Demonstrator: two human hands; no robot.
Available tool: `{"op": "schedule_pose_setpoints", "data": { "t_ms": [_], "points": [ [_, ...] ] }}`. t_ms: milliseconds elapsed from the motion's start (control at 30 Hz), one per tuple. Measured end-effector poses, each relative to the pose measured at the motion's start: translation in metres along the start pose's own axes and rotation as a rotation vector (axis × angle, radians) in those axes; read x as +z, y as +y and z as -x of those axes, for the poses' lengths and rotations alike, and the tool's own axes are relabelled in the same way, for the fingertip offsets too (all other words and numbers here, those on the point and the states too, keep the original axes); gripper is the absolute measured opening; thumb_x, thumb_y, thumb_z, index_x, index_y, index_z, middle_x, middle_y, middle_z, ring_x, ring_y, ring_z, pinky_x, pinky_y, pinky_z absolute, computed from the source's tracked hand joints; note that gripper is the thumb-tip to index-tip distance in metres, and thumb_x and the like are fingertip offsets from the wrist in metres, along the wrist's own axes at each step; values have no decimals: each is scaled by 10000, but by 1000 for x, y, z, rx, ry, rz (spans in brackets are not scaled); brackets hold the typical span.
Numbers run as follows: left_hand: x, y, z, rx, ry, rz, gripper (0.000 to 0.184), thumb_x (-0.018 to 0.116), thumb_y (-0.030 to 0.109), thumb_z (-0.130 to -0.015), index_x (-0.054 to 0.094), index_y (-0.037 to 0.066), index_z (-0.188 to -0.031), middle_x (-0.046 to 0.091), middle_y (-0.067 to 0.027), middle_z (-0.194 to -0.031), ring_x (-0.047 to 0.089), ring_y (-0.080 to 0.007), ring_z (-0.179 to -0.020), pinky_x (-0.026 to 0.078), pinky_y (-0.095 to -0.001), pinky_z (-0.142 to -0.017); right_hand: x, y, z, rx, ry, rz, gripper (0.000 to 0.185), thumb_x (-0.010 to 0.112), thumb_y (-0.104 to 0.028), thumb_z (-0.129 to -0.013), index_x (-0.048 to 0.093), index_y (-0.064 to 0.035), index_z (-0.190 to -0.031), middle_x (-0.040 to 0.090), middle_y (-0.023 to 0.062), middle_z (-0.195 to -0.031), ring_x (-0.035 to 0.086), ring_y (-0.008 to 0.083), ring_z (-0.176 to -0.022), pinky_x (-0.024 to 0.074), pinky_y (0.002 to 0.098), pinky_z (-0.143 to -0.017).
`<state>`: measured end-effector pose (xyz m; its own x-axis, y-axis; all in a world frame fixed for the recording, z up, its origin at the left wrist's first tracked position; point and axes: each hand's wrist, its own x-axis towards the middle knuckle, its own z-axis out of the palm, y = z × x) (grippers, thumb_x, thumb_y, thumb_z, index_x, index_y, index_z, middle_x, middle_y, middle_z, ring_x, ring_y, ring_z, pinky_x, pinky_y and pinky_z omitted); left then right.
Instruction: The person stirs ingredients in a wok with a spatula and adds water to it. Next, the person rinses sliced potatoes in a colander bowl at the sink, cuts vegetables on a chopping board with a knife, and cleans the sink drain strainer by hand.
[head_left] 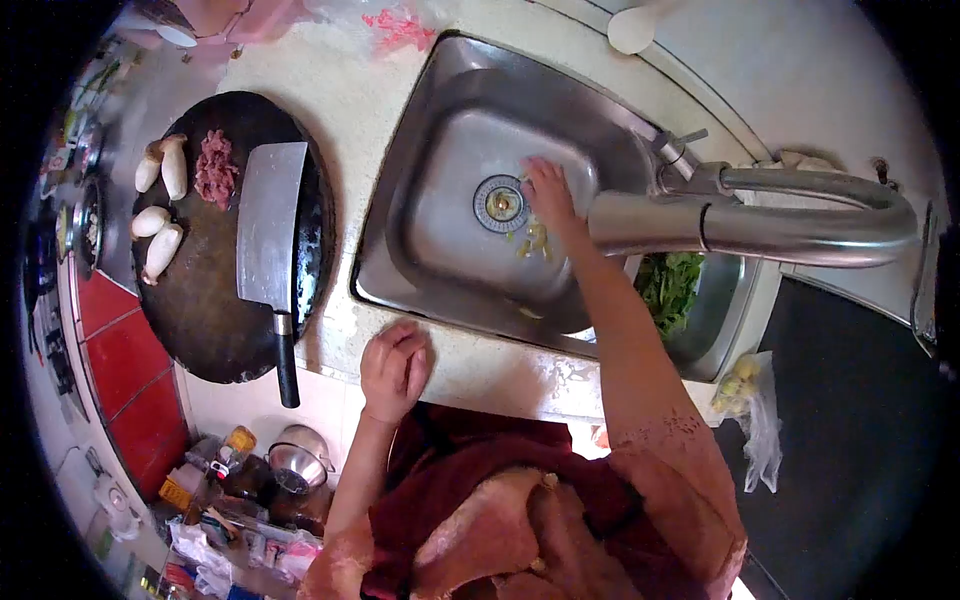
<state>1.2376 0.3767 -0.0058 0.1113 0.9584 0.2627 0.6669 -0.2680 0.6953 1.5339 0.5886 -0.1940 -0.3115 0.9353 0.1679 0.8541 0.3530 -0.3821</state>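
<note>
My right hand [548,190] reaches down into the metal sink [440,190], its fingers stretched out beside the drain strainer [500,204]. Its fingertips are slightly blurred, and I see nothing held in it. Yellow-green vegetable scraps [535,241] lie on the sink floor just below that hand, and a few bits sit in the strainer. My left hand [394,370] rests at the front edge of the counter with its fingers curled in and nothing visible in them.
A round chopping board [200,300] on the left carries a cleaver [270,225], minced meat [215,170] and several mushrooms [162,252]. The faucet [760,225] reaches over the sink's right side. Leafy greens [670,290] sit in a smaller basin. A plastic bag [763,430] hangs at the right.
</note>
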Motion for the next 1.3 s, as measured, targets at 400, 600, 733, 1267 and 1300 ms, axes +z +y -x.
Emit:
{"op": "schedule_pose_setpoints", "data": {
  "t_ms": [400,600,733,1267,1300],
  "points": [
    [1,-1,-3,29,-12,-16,145,608,60,-761,585,52,-904,576,-127,-976,572,-297,-859,466,-372,-734,-22,-74,82,448,-537,65,339,665,-288,-750,557,-170,-1048,494,73,-1154,412,303,-1135,362,482,-917],
    [1,1,0,32,-19,-43,130,587,66,-778,582,49,-907,581,-133,-962,570,-301,-863,465,-382,-741,-27,-82,111,443,-974,-334,470,421,-478,-890,562,-80,-1098,531,159,-1189,478,354,-1104,360,451,-945],
    [3,1,-1,44,-4,-26,113,585,79,-781,584,47,-889,579,-136,-957,568,-306,-863,465,-390,-742,-50,-85,107,568,-1033,-605,534,347,-530,-914,546,-88,-1137,524,169,-1178,477,332,-1119,365,410,-943],
    [10,2,4,78,-92,-16,115,576,132,-824,569,40,-892,523,-150,-982,524,-284,-897,443,-366,-765,-123,-123,120,442,-282,-616,245,600,-300,-814,601,-72,-902,630,156,-836,605,343,-787,477,415,-706],
    [11,5,3,104,-78,9,126,572,144,-833,568,31,-890,519,-151,-992,513,-287,-919,440,-370,-775,-133,-120,128,531,-181,-672,242,608,-299,-808,610,-79,-909,636,144,-829,609,330,-789,480,396,-717]
  ]
}}
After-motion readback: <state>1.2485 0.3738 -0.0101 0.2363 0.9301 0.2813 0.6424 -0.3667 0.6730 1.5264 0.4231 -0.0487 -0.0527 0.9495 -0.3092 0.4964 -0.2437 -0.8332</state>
